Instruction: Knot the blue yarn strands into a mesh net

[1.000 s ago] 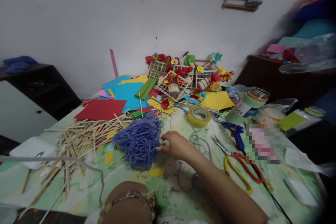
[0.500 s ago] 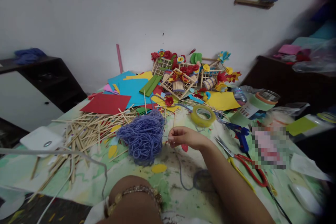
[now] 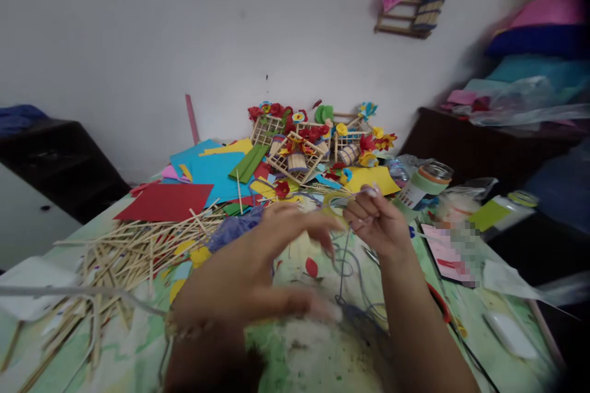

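My left hand (image 3: 244,264) reaches across the middle with thumb and fingers spread apart, a little blurred by motion. To its right, my right hand (image 3: 375,221) is closed in a pinch on a strand of blue-purple yarn (image 3: 343,264), which hangs from it to the table in loose curls. More yarn (image 3: 362,322) lies in a dark loose coil below, beside the right forearm. Behind the left hand sits a bundle of the same yarn (image 3: 235,227), mostly covered. A roll of yellow tape (image 3: 332,199) is partly hidden behind the hands.
Bamboo sticks (image 3: 133,252) are heaped at left beside red paper (image 3: 166,202). Small stick trellises with paper flowers (image 3: 297,159) stand at the back. At right are a jar (image 3: 424,184), scissors (image 3: 440,301), a pink-screened device (image 3: 447,252) and a white mouse (image 3: 509,334).
My left hand has risen into the middle and opened. The right hand has moved right and up, drawing the yarn strand with it. The view has turned slightly right.
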A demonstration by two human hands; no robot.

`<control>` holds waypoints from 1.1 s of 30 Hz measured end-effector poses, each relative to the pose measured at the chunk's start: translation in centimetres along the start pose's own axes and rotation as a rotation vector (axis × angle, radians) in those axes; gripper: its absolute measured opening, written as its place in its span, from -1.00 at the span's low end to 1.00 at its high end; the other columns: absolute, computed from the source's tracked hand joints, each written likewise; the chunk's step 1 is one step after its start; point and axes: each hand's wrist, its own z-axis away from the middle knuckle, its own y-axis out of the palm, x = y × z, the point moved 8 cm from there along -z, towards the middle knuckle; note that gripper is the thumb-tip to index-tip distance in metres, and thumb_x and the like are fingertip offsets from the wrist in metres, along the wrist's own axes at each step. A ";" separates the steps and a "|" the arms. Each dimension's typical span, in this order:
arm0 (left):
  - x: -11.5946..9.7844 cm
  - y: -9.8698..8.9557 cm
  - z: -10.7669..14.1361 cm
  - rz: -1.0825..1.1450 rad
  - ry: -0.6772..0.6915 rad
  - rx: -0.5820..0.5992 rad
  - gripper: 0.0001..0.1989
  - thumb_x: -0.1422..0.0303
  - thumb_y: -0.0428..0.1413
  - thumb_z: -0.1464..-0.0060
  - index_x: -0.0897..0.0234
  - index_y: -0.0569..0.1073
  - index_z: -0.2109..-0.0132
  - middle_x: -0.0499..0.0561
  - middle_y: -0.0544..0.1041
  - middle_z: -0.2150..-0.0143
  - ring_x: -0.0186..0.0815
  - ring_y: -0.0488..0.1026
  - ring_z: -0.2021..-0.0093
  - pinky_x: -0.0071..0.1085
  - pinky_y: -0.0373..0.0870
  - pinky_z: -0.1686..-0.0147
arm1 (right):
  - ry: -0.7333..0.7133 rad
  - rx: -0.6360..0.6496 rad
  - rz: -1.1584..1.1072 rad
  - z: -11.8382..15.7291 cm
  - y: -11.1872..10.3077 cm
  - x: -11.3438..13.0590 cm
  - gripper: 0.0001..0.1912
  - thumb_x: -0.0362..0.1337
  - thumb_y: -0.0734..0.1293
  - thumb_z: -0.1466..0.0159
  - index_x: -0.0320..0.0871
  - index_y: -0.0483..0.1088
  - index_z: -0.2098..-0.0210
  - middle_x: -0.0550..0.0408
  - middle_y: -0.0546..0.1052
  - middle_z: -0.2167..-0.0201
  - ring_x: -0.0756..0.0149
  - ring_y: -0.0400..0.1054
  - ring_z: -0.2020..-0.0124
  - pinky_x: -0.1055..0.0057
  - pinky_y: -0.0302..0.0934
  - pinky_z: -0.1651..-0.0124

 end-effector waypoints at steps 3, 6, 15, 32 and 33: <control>3.1 1.3 -3.5 -0.421 -0.170 0.071 -0.22 0.24 0.29 0.27 0.28 0.31 -0.16 0.29 0.29 -0.18 0.21 0.06 -0.23 0.14 -0.09 -0.17 | -0.230 -0.156 -0.063 0.6 -2.5 3.8 -0.75 -0.14 0.30 -0.18 -0.07 0.14 0.47 0.31 -0.24 0.67 0.43 -0.39 0.63 0.48 -0.18 0.58; 7.7 2.5 -5.7 -0.596 -0.341 0.185 -0.55 0.40 0.19 0.19 0.36 0.48 0.06 0.36 0.40 -0.05 0.22 0.18 -0.16 0.12 0.03 -0.10 | -0.402 -0.218 -0.144 1.6 -4.7 6.8 -0.80 -0.20 0.29 -0.21 -0.08 0.17 0.47 0.30 -0.24 0.66 0.43 -0.38 0.64 0.49 -0.11 0.57; 6.2 5.8 -7.3 -0.391 -0.060 0.386 -0.64 0.13 0.14 0.09 0.25 0.47 0.17 0.11 0.52 0.15 -0.13 0.43 0.13 -0.36 0.31 0.17 | -0.552 -0.293 -0.093 3.2 -8.0 10.0 -0.82 -0.23 0.29 -0.21 -0.09 0.23 0.48 0.30 -0.21 0.67 0.45 -0.33 0.65 0.51 -0.04 0.56; 6.5 3.8 -8.8 0.129 -0.172 0.125 -0.59 0.52 -0.16 0.17 0.30 0.42 0.16 0.05 0.53 0.13 -0.25 0.45 0.15 -0.40 0.34 0.16 | -0.390 -0.661 0.570 3.7 -12.1 8.8 -0.74 -0.09 0.37 -0.10 -0.16 0.32 0.42 0.21 0.33 0.58 0.49 0.14 0.58 0.50 0.02 0.50; 6.9 3.2 -8.4 0.262 -0.211 0.081 -0.61 0.50 -0.14 0.20 0.31 0.41 0.19 0.03 0.53 0.19 -0.26 0.45 0.22 -0.40 0.35 0.22 | -0.334 -0.654 0.676 3.4 -12.3 8.4 -0.73 -0.07 0.36 -0.11 -0.16 0.33 0.41 0.21 0.33 0.59 0.47 0.15 0.58 0.49 0.02 0.50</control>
